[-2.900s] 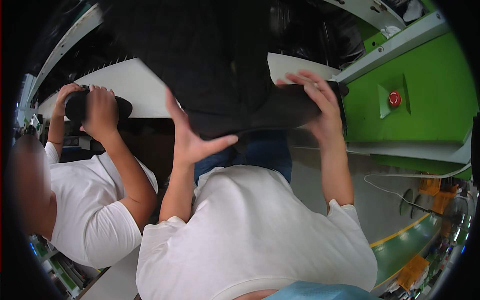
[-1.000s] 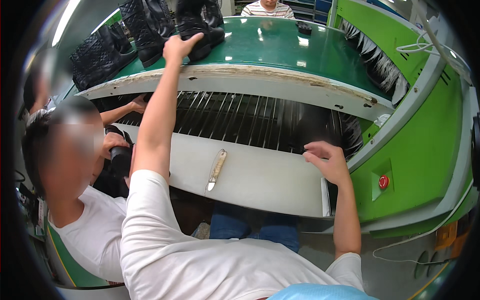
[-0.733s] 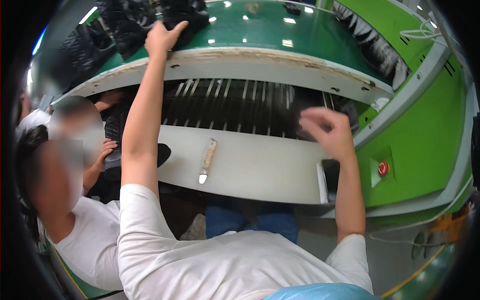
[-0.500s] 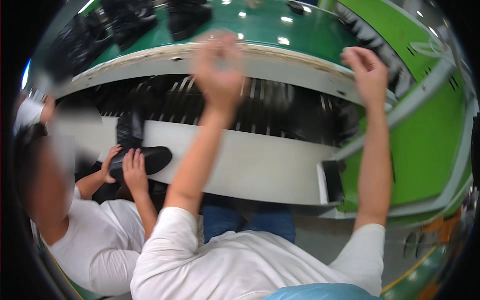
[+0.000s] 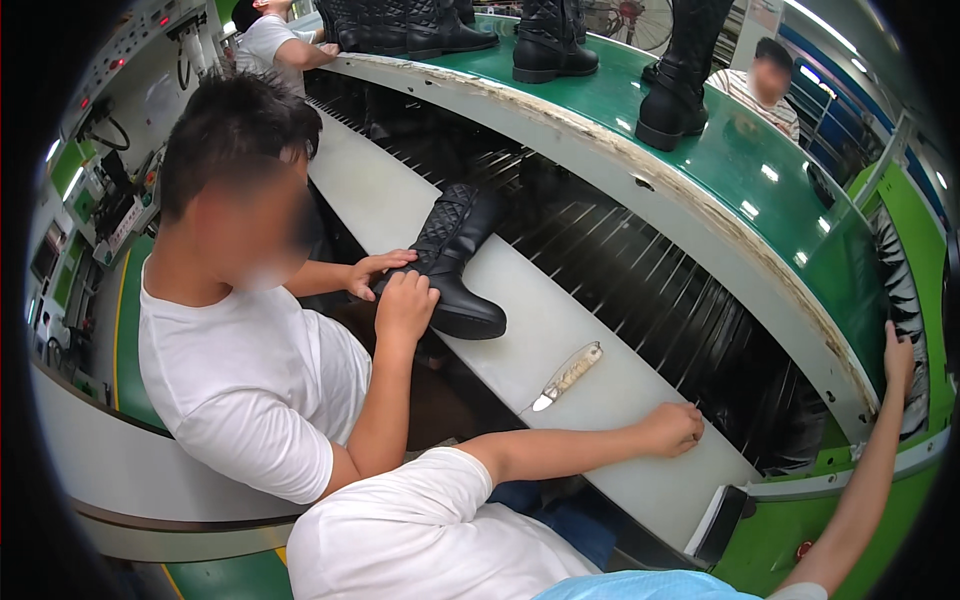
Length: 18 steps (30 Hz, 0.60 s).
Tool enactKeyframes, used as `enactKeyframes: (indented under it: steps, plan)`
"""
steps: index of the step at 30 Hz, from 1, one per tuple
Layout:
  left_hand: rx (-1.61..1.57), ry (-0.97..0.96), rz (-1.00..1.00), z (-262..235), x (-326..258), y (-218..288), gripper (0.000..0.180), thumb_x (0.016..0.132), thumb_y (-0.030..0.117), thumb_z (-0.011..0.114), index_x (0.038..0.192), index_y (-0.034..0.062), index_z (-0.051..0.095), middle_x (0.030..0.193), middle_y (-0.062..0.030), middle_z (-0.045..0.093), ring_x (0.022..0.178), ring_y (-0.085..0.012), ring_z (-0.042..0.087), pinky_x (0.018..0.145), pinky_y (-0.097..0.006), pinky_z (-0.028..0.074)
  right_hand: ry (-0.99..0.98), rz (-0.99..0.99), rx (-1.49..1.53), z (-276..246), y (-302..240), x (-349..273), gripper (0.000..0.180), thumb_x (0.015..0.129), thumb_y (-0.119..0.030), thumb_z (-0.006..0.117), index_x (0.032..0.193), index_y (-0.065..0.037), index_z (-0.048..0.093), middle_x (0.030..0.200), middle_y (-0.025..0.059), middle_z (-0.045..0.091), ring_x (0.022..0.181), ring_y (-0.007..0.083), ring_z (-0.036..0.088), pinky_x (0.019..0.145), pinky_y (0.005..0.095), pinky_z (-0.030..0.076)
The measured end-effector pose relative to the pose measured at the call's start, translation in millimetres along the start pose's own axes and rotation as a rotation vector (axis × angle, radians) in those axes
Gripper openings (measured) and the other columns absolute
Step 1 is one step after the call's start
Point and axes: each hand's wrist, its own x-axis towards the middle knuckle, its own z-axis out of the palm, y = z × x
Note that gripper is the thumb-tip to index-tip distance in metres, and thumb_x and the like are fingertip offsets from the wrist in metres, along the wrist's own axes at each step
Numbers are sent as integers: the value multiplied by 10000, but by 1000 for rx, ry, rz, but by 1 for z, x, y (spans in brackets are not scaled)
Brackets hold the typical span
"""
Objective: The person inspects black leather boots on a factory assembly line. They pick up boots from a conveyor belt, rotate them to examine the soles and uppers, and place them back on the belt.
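Observation:
My left hand rests low over the near part of the long white board, its fingers curled together; whatever they may hold is too small to make out. Far to the right, my right hand is at the right end of the green table, fingers stretched up beside its edge and nothing visible in them. On the board, left of my left hand, lies a small knife with a mottled handle and pale tip. Further left, a co-worker's hands hold a black quilted boot at the board.
Several black boots stand on the green table beyond a dark slatted gap. A black-and-white block sits at the board's near end, beside green machine panels. The co-worker sits close on my left; other people are farther back.
My view has swung round. My left hand has come down from in front of the table edge to the white board. My right hand has moved to the table's right end.

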Motion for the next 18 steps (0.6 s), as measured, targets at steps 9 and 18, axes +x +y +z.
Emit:
enactKeyframes:
  steps: [9, 18]
  plan:
    - [-70, 2, 40, -4, -1, -2, 131, 821, 150, 865, 895, 87, 777, 1013, -64, 717, 1103, -313, 694, 907, -458, 603, -58, -403, 463, 44, -96, 34, 863, 1039, -752, 687, 1370, 42, 753, 1268, 201, 785, 1231, 318, 727, 1111, 388, 513]
    - [-140, 64, 23, 8, 3, 3, 156, 800, 143, 833, 849, 54, 715, 948, -113, 685, 1056, -352, 684, 875, -494, 599, 95, -77, -97, 80, 88, 105, 749, 1081, -615, 674, 1450, 36, 699, 1334, 289, 761, 1229, 423, 741, 1092, 520, 573]
